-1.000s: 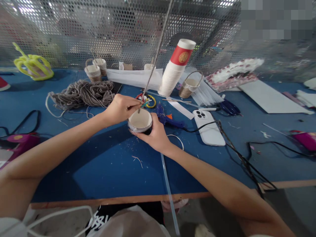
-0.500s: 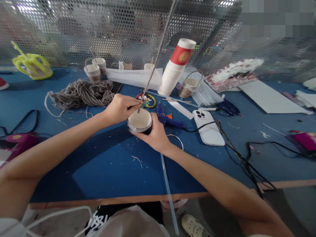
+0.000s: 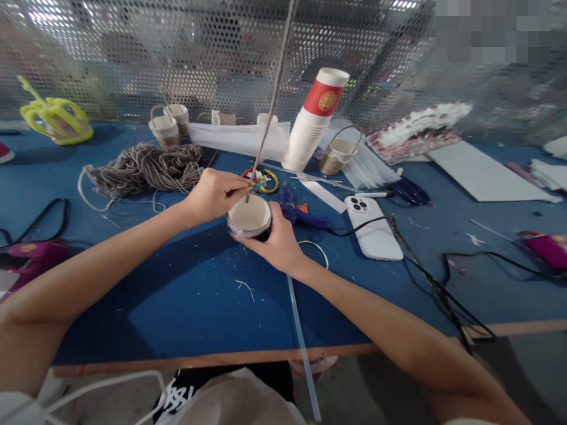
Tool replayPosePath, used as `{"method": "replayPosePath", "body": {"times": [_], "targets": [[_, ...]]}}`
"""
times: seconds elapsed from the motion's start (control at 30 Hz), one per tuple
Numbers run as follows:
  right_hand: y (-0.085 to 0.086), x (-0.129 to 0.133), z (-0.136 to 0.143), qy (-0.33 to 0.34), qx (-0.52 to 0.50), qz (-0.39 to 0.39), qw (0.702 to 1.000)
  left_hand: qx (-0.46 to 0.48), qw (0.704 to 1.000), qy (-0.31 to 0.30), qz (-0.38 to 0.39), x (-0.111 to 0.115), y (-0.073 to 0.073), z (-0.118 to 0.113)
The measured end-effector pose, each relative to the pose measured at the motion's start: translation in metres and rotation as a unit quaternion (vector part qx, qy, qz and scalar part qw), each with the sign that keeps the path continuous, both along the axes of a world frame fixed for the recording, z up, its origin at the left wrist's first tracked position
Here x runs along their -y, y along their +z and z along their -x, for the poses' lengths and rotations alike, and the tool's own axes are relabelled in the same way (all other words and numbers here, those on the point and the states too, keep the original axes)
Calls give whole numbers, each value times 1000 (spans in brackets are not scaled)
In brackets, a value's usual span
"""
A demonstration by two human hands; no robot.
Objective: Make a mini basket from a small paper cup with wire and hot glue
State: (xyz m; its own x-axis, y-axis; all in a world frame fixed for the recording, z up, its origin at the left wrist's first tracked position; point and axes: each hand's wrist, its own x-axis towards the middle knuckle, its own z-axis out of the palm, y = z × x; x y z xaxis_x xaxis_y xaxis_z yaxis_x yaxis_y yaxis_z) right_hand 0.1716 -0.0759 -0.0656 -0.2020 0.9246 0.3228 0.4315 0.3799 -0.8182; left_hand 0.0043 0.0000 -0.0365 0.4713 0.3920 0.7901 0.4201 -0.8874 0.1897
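My right hand (image 3: 283, 239) is wrapped round a small paper cup (image 3: 250, 219) with a white-covered rim, tilted so that its pale inside faces me. At the far side of the rim my left hand (image 3: 219, 193) pinches a long, thin, grey twisted cord (image 3: 274, 97). The cord's lower end dips inside the cup; the rest rises stiffly beyond the top of the view. A small teal bit (image 3: 257, 186) shows by the left fingertips; I cannot tell what it is. Just beyond my right hand lies a blue glue gun (image 3: 305, 215).
A heap of grey yarn (image 3: 150, 168) lies left of the cup. Behind stand a stack of paper cups (image 3: 310, 133) and a small handled basket (image 3: 339, 154). A white phone (image 3: 374, 230) and black cables (image 3: 425, 274) lie right. A clear glue stick (image 3: 301, 339) overhangs the table edge.
The upper part of the grey cord has swung left. Both hands and the cup keep nearly the same place, with the whole view shifted very slightly.
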Motion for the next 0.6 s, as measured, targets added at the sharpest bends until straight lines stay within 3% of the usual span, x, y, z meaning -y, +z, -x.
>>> {"method": "replayPosePath", "body": {"times": [0.6], "targets": [[0, 0, 0, 3, -2, 2, 1000, 0, 1000, 3, 20, 0, 0, 1]]}}
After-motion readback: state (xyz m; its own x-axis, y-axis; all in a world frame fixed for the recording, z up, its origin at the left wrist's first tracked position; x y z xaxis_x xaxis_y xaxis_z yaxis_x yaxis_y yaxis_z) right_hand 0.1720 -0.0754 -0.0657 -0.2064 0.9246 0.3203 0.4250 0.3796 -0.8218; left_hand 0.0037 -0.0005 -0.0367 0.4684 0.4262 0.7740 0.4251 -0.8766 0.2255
